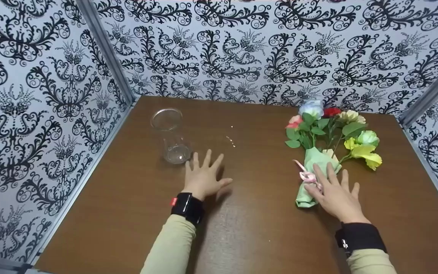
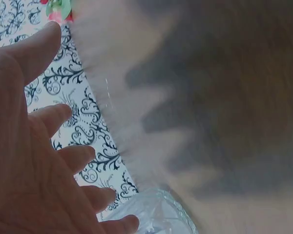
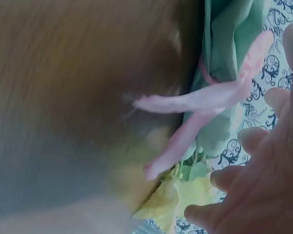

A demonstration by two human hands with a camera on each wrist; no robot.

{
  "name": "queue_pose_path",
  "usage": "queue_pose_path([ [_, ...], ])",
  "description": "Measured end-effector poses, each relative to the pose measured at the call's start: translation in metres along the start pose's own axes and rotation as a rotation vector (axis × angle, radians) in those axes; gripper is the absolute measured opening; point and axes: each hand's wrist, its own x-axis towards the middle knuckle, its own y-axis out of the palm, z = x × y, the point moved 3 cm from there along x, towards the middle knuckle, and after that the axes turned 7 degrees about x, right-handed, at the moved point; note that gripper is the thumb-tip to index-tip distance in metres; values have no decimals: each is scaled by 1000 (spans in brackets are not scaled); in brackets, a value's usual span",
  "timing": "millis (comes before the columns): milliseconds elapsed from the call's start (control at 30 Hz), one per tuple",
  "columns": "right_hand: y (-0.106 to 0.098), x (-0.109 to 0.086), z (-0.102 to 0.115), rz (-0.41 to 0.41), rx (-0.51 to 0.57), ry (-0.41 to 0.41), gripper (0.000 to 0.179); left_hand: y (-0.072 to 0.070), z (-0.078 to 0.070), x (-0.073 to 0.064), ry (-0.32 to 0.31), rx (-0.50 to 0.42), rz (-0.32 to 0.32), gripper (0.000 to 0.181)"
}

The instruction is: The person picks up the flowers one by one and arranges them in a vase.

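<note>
A clear vase (image 1: 176, 152) with a flared rim stands at the left of the brown table. My left hand (image 1: 203, 179) hovers just in front of it, fingers spread and holding nothing; in the left wrist view the vase (image 2: 161, 214) shows beyond the little finger. On the right lies a bouquet of artificial flowers (image 1: 312, 110) in blue, red, cream, green and yellow. Its stems are wrapped in green paper (image 1: 312, 158) tied with a pink ribbon (image 1: 307, 176). Over the wrap's right side is my right hand (image 1: 338, 196), fingers spread, with the ribbon (image 3: 200, 100) close to its palm side.
Small pale specks (image 1: 231, 141) lie on the brown table (image 1: 257, 213) between the hands. Patterned black-and-white panels (image 1: 234, 49) enclose the table at the back and sides, with grey metal posts (image 1: 107, 49) at the corners.
</note>
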Motion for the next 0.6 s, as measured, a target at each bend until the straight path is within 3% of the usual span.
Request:
queue_pose_path([
  [600,19,-2,16,27,-3,-56,88,13,-19,-10,124,-11,67,85],
])
